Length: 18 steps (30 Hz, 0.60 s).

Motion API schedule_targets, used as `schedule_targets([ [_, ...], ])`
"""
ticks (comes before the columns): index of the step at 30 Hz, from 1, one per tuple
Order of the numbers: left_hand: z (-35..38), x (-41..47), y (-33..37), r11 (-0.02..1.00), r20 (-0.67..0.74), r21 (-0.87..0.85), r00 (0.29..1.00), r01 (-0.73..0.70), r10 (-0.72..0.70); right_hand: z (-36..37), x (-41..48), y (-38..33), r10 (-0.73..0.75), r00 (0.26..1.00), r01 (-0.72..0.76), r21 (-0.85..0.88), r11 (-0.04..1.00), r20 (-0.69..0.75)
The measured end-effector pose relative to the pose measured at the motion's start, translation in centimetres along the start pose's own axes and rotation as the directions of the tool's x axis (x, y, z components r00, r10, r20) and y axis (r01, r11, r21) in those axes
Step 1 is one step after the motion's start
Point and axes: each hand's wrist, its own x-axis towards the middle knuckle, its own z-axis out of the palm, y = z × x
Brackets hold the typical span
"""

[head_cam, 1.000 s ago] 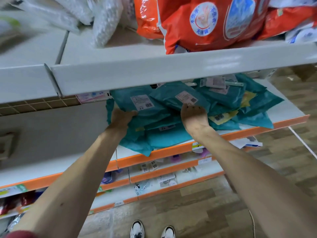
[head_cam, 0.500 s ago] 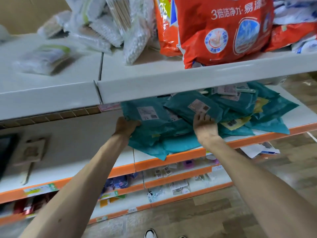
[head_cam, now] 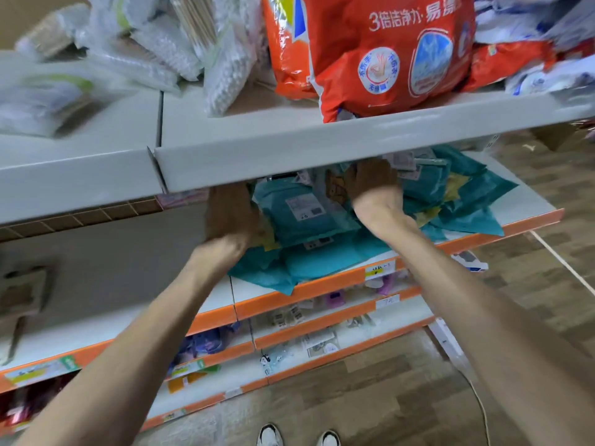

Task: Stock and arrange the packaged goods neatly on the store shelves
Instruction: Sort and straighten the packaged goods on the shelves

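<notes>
Teal packets (head_cam: 309, 220) sprawl under upper shelf (head_cam: 289, 162) — its lip hides whether left hand (head_cam: 230, 217), right hand (head_cam: 375, 185) grip them.

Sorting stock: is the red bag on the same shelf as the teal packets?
No, the red bag sits on the white upper shelf; the teal packets lie on the orange-edged shelf below.

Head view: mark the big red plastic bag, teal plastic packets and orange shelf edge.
big red plastic bag (head_cam: 386, 59): head view, printed front.
teal plastic packets (head_cam: 322, 226): head view, top packet.
orange shelf edge (head_cam: 331, 284): head view, front strip.
</notes>
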Motion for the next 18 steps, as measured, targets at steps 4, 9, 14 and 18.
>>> schedule_targets([
  [4, 3.9, -2.9, 1.6, 0.981, 0.18, 0.17, 0.982, -0.093, 0.062, 0.3, 1.8, 0.2, 0.176, 0.983, -0.186, 0.313, 0.932, 0.06],
  [9, 6.0, -5.9, 1.1, 0.923, 0.246, 0.303, 0.955, -0.236, 0.163, 4.3, 0.4, 3.5, 0.426, 0.805, -0.589, 0.642, 0.491, 0.412],
  [14, 5.9, -4.8, -1.1, 0.973, 0.406, -0.184, 0.912, 0.139, -0.054, 6.2, -1.2, 6.9, 0.46, 0.602, -0.784, 0.593, 0.184, 0.653],
  [18, 6.1, -2.8, -5.4, 0.916, 0.314, -0.071, 0.881, 0.395, -0.355, 7.7, -1.4, 7.9, 0.495, 0.526, -0.82, 0.567, 0.081, 0.691],
])
